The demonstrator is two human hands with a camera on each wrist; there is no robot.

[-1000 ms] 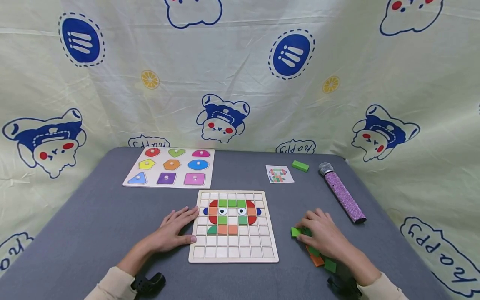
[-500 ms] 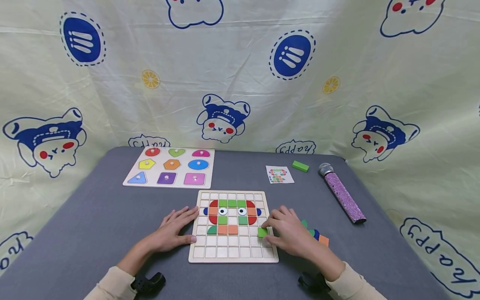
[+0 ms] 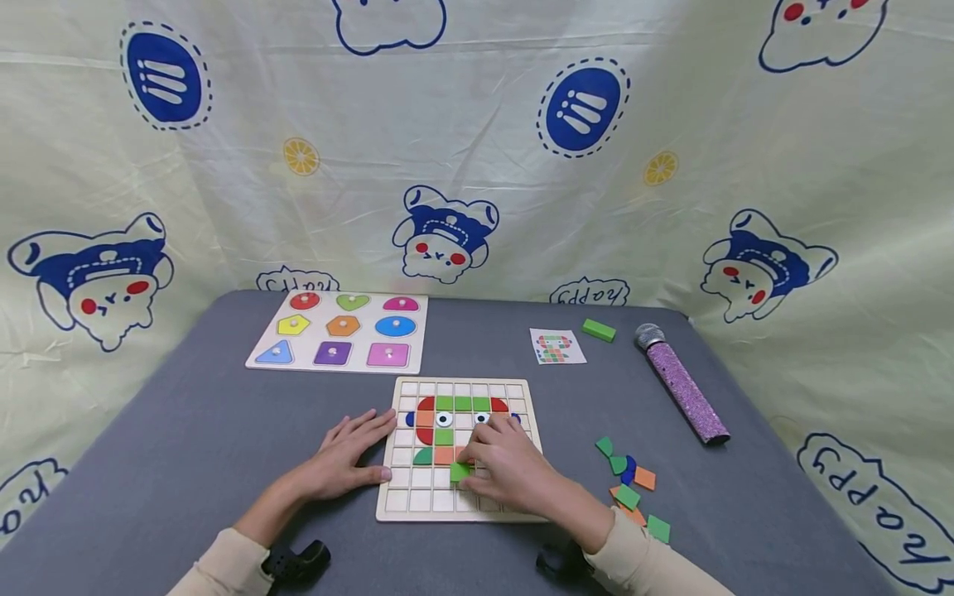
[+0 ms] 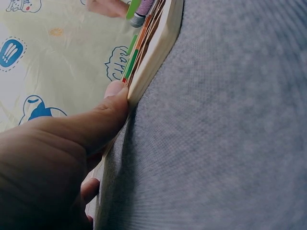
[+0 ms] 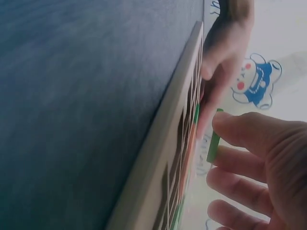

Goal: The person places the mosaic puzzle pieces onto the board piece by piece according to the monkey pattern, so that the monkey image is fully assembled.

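Note:
A light green square tile (image 3: 460, 473) is pinched between the thumb and fingers of my right hand (image 3: 514, 465). In the right wrist view the green tile (image 5: 214, 143) appears edge-on, just above the board's surface. The wooden grid board (image 3: 417, 501) carries red, green, orange and blue tiles and two eye tiles. My right hand hides part of its right side. My left hand (image 3: 344, 459) rests at the board's left edge, fingers extended; in the left wrist view the thumb (image 4: 112, 96) touches the rim.
Loose green, blue and orange tiles (image 3: 645, 478) lie right of the board. Behind are a small pattern card (image 3: 557, 346), a green block (image 3: 599, 330) and a purple glitter microphone (image 3: 686, 389). A shape puzzle board (image 3: 358, 341) stands back left on the grey table (image 3: 186, 430).
My right hand has picked the light green tile from the loose pieces and carried it left, over the middle of the grid board. The left hand has stayed at the edge.

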